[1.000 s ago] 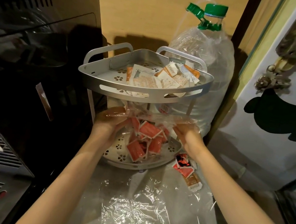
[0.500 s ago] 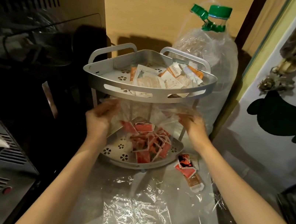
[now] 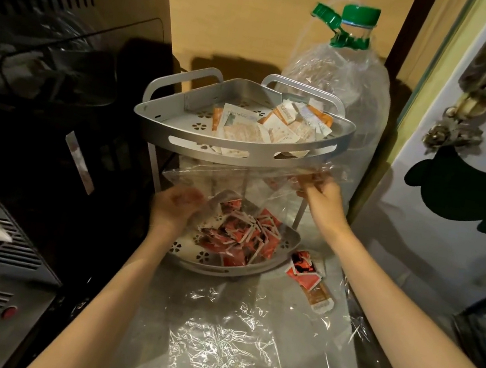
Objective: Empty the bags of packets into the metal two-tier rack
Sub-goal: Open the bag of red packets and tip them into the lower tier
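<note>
Counter [image 3: 285,311] bears rack [image 3: 240,151], jug [image 3: 340,81] — stray packets [image 3: 309,277].

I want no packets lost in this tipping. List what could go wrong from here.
1. The red packets are heaped toward the front rim of the lower tier; more tipped from the clear bag could slide over it. A few packets already lie on the counter beside the rack.
2. The left hand and right hand hold the bag just under the upper tier; lifting it could knock the tier and jolt the pale packets.
</note>
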### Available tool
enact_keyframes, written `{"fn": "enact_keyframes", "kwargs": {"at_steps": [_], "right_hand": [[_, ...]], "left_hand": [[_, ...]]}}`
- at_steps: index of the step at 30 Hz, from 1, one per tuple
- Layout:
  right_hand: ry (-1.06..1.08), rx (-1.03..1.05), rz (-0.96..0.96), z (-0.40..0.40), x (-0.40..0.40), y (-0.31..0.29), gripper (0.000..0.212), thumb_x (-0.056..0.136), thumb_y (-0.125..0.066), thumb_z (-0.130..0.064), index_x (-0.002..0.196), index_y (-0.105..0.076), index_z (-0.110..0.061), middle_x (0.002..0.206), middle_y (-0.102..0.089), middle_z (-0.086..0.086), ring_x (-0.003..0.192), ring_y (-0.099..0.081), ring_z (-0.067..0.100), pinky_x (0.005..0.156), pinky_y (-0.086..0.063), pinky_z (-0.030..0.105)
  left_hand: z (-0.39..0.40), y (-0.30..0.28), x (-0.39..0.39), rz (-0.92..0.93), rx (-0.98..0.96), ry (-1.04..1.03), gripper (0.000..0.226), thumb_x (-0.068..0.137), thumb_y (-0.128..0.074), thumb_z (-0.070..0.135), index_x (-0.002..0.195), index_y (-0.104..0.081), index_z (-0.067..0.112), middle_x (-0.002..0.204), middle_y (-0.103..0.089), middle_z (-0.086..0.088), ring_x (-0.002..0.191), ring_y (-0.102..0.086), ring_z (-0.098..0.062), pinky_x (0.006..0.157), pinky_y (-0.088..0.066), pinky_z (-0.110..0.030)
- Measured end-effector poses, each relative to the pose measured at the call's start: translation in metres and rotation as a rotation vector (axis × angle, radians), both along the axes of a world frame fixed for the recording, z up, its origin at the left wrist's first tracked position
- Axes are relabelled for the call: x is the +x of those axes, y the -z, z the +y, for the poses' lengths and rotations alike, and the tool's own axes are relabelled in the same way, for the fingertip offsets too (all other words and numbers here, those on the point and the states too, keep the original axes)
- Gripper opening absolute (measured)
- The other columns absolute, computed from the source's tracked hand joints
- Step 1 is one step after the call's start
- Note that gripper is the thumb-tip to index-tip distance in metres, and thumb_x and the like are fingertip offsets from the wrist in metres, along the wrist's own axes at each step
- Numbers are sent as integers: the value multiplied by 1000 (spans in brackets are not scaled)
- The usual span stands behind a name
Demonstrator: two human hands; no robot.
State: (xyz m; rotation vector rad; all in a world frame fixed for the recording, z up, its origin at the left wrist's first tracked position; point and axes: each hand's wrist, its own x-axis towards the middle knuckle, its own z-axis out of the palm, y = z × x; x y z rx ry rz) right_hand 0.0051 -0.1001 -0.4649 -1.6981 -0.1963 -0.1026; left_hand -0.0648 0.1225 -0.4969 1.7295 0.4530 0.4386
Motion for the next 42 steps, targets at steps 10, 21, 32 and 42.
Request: {"fn": "enact_keyframes", "kwargs": {"at_steps": [10,21,32,42], "right_hand": [[37,89,-52,0,-3,-6,28,91,-53,-9,119,-54,-9,112,-63,2,108,-59,16,99,-46,32],[106,114,-94,-1,-11,-14,12,91,-52,-8,102,-56,-12,89,-61,-9,85,-59,0,74,-49,9],[82,-23,-195,-1,-11,-9,34,76,-71,-3,108,-63,4,102,-67,7,93,-63,12,82,-49,11],[227,-50,-248,-10,-28,-25,29,75,-73,-6,103,-63,-1,90,-64,0,84,-62,11,74,-48,12]], "left_hand": [[-1,-19,8,-214,11,-64,18,74,-71,0,91,-66,3,77,-62,0,60,-60,7,61,-47,-6],[-2,-36,2,-407,-160,-42,33,77,-59,-14,65,-64,17,52,-64,27,58,-61,12,59,-47,-8],[-4,-47,-9,-472,-1,-22,27,78,-60,-13,98,-59,5,53,-62,32,59,-59,15,57,-45,-5],[-5,-58,-32,-544,86,89,16,71,-67,-5,80,-65,8,57,-64,29,61,-60,12,57,-45,-5]]}}
